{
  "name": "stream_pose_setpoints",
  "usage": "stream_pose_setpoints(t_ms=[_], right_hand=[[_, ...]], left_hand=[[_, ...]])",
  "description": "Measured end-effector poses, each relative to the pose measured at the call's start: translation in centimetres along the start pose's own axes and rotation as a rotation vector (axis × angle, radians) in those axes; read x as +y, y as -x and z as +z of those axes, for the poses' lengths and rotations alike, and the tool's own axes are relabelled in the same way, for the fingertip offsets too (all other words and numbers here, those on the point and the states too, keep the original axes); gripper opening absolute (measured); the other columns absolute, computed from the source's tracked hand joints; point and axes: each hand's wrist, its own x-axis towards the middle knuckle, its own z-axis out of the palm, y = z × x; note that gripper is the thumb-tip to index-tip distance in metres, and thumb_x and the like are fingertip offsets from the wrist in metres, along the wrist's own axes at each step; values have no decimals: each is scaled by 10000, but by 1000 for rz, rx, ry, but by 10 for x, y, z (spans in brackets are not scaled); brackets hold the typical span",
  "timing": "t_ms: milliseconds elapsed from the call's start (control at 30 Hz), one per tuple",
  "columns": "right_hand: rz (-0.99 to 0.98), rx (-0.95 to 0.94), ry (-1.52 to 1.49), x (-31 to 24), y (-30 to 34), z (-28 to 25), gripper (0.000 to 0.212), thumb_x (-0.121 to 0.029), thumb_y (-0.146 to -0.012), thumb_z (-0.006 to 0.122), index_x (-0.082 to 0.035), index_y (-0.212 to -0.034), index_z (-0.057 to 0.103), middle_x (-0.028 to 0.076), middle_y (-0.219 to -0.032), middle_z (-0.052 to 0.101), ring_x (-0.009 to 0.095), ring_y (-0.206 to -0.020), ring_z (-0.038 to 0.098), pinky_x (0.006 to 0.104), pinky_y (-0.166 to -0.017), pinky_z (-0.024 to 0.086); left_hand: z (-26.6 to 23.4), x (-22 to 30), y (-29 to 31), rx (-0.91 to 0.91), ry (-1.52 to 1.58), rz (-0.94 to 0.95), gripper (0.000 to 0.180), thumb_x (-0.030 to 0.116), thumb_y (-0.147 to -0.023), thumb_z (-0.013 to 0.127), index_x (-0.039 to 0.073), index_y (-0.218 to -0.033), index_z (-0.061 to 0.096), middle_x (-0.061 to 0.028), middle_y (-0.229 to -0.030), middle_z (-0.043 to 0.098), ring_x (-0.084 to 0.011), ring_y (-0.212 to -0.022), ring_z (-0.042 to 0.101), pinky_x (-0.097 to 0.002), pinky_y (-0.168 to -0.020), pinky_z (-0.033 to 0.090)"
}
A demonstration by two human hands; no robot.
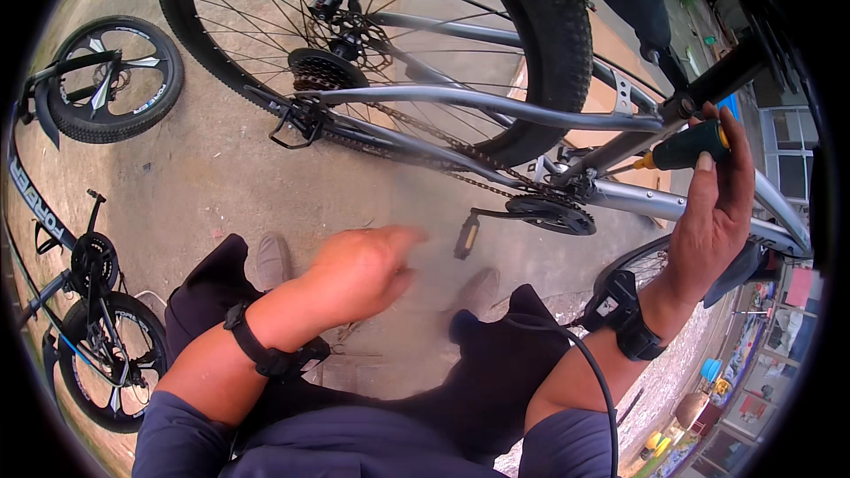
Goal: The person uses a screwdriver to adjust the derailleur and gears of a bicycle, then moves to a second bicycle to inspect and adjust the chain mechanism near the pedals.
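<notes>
My right hand [715, 228] is closed around the dark green and yellow handle of a screwdriver [689, 146]. Its shaft slants down-left toward the front derailleur [580, 184] above the chainring [551, 215]; whether the tip touches anything is too small to tell. The grey bicycle frame [487, 99] stretches across the upper right, with the chain [447, 146] running back to the rear cassette [317, 69]. Over the ground, left of the pedal [467, 237], my left hand [359, 270] is in mid-air. Motion blurs its fingertips, but thumb and forefinger look apart with nothing visible between them.
The rear wheel's tyre [567, 44] rises at the top. Another bicycle's wheel [115, 80] and crank [93, 261] are at the left. Cardboard [602, 44] lies behind the frame. A black cable [598, 372] passes by my right forearm. Colourful items [708, 389] are at lower right.
</notes>
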Motion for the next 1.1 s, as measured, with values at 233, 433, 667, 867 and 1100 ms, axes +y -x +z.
stream_pose_setpoints(t_ms=[233,433,667,867,1100], right_hand=[[8,15,52,9,0,-29,378,-53,-1021,474,-41,-1394,534,139,-1344,606,222,-1238,585,338,-1107,387],[-83,158,9,-11,1,-55,382,-99,-1035,451,-50,-1409,511,176,-1370,579,287,-1265,569,402,-1125,401],[-66,39,-60,-52,22,-40,498,-147,-954,537,-31,-1431,457,226,-1357,556,340,-1218,601,446,-1072,458],[-266,-329,-240,-85,37,4,508,55,-716,671,4,-1218,612,211,-1133,641,305,-1028,649,398,-886,536],[-325,-679,-288,-111,82,50,480,47,-685,728,-57,-1150,667,127,-1075,689,300,-913,678,357,-764,553]], left_hand=[[9,23,-7,31,52,-5,450,156,-793,713,70,-1217,590,-107,-876,677,-339,-819,663,-452,-694,529],[16,27,-5,15,63,-34,446,166,-814,695,79,-1238,587,-122,-1007,688,-346,-922,664,-450,-763,532],[15,38,-2,-66,76,-75,445,232,-864,674,76,-1269,572,-143,-1058,680,-351,-978,654,-454,-809,523],[12,47,11,70,157,-82,520,246,-836,726,66,-1291,548,-128,-979,658,-330,-911,655,-420,-774,522],[13,46,20,454,225,161,625,158,-743,795,54,-1291,514,-135,-1072,628,-332,-942,640,-404,-771,525]])
